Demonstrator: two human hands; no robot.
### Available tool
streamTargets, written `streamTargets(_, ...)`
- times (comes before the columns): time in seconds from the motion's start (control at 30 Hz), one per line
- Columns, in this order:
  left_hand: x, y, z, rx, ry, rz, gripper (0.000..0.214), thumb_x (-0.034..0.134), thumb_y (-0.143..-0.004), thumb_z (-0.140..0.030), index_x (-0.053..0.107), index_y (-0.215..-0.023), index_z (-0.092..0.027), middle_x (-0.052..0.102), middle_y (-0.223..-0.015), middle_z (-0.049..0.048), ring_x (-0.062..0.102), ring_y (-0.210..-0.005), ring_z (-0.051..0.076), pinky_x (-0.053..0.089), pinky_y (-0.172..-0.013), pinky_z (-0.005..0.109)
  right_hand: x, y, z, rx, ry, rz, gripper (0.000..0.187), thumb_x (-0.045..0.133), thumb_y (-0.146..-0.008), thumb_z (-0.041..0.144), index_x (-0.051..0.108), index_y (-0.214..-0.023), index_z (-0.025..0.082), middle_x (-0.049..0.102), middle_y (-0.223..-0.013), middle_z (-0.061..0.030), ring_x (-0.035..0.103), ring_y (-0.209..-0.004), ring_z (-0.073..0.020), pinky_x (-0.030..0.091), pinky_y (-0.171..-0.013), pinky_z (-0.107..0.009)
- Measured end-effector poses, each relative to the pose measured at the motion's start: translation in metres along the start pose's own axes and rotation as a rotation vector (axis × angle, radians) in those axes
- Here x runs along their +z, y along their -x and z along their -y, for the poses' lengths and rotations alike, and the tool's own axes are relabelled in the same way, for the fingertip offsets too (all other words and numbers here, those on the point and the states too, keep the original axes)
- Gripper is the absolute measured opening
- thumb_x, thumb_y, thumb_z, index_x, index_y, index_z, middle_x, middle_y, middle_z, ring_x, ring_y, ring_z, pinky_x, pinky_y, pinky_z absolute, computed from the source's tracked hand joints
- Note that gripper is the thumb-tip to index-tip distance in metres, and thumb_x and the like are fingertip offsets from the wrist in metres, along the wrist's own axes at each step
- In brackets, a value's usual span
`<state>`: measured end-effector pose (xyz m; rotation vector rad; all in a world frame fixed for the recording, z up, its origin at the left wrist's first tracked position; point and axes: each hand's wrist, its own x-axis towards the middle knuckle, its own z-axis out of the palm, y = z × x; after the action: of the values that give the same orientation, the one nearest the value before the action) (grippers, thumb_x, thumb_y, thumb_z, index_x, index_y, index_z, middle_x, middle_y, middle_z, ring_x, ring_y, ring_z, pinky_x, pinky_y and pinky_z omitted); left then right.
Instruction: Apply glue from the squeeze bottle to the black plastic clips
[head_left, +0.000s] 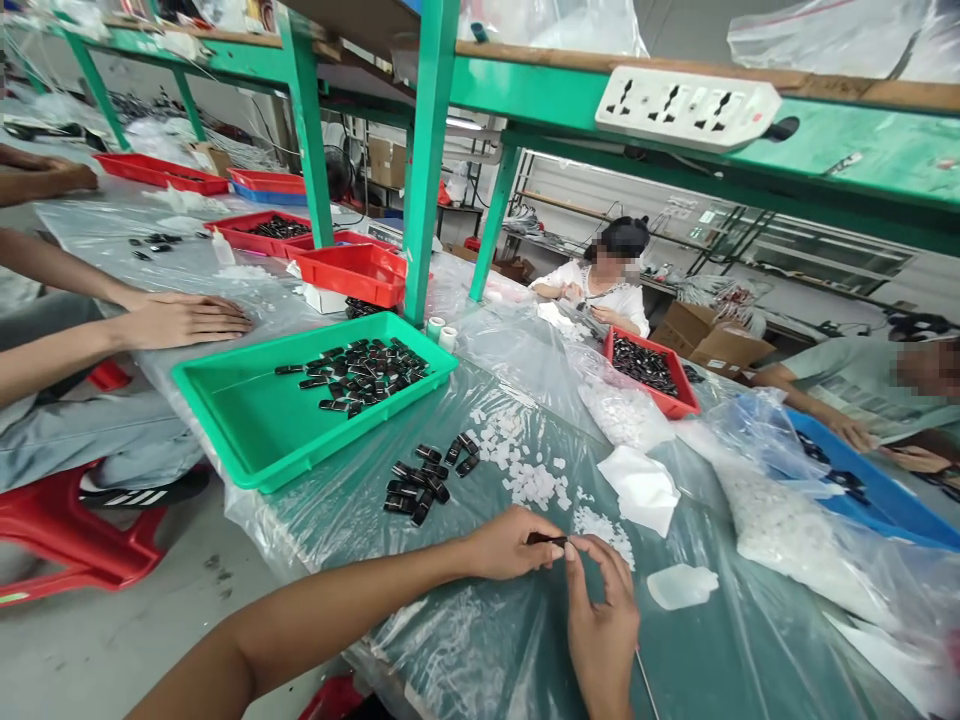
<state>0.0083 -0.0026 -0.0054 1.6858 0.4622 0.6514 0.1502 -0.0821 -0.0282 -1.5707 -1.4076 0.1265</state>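
Observation:
My left hand [508, 545] is closed, pinching a small black plastic part [546, 539] near the table's front edge. My right hand [600, 610] meets it from the right, thumb and forefinger pinched together at the part's end, perhaps on a tiny white piece. Just beyond my hands lie a cluster of black parts [420, 480] and scattered small white pieces [529, 470] on the plastic-covered table [480, 640].
A green tray [247, 420] holding black parts sits to the left. A small white bottle [681, 586], a white bag [641, 487], red trays [352, 272] and a blue tray [885, 495] stand around. Other people sit left and across; one person's hand [184, 320] rests flat.

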Motion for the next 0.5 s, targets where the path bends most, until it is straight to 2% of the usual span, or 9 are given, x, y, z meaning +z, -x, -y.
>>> streamTargets(0.07, 0.001, -0.002, 0.005, -0.029, 0.032, 0.000, 0.034, 0.052, -0.084, -0.038, 0.067, -0.097, -0.010, 0.056, -0.063, 0.0036, 0.053, -0.057, 0.013, 0.042, -0.053, 0.021, 0.001, -0.001, -0.002, 0.031, 0.004, 0.041, 0.024, 0.051, -0.084, 0.040, 0.061, -0.096, 0.022, 0.057, -0.105, -0.0098, 0.050, -0.101, -0.0272, 0.044, -0.080, -0.041)
streamTargets(0.17, 0.000, -0.004, 0.004, -0.101, 0.123, -0.059, 0.045, 0.054, -0.084, -0.034, 0.054, -0.122, -0.012, 0.055, -0.059, 0.0008, 0.051, -0.048, 0.010, 0.044, -0.049, 0.021, 0.000, -0.001, -0.002, 0.047, 0.010, 0.043, 0.026, 0.051, -0.085, 0.040, 0.059, -0.103, 0.023, 0.056, -0.110, -0.0104, 0.048, -0.105, -0.0288, 0.046, -0.076, -0.040)
streamTargets(0.27, -0.011, -0.004, -0.010, -0.171, 0.156, -0.114, 0.042, 0.056, -0.083, -0.032, 0.057, -0.118, -0.009, 0.056, -0.055, 0.0012, 0.051, -0.045, 0.009, 0.046, -0.049, 0.021, -0.005, -0.002, -0.002, 0.021, 0.004, 0.046, 0.027, 0.051, -0.085, 0.038, 0.060, -0.105, 0.023, 0.057, -0.109, -0.0112, 0.049, -0.105, -0.0297, 0.047, -0.074, -0.039)
streamTargets(0.33, -0.027, -0.004, -0.023, -0.191, 0.091, -0.169, 0.039, 0.055, -0.083, -0.034, 0.061, -0.113, -0.009, 0.060, -0.056, 0.0032, 0.056, -0.047, 0.011, 0.048, -0.050, 0.023, -0.008, -0.003, -0.002, -0.005, -0.010, 0.053, 0.024, 0.051, -0.085, 0.037, 0.061, -0.102, 0.022, 0.059, -0.106, -0.0112, 0.050, -0.103, -0.0292, 0.047, -0.074, -0.039)
streamTargets(0.37, -0.039, -0.003, -0.030, -0.195, 0.010, -0.241, 0.038, 0.056, -0.083, -0.034, 0.062, -0.112, -0.010, 0.062, -0.058, 0.0040, 0.058, -0.049, 0.013, 0.049, -0.050, 0.024, -0.010, -0.004, -0.002, -0.022, -0.015, 0.057, 0.023, 0.050, -0.085, 0.036, 0.062, -0.100, 0.022, 0.059, -0.105, -0.0109, 0.051, -0.101, -0.0287, 0.046, -0.074, -0.039)
streamTargets(0.5, -0.105, -0.001, -0.058, -0.177, -0.134, -0.470, 0.042, 0.055, -0.083, -0.034, 0.056, -0.118, -0.010, 0.064, -0.064, 0.0046, 0.058, -0.050, 0.013, 0.048, -0.052, 0.024, -0.014, -0.005, 0.000, -0.093, -0.003, 0.090, 0.018, 0.050, -0.086, 0.033, 0.062, -0.096, 0.023, 0.061, -0.099, -0.0075, 0.054, -0.097, -0.0251, 0.044, -0.079, -0.039)
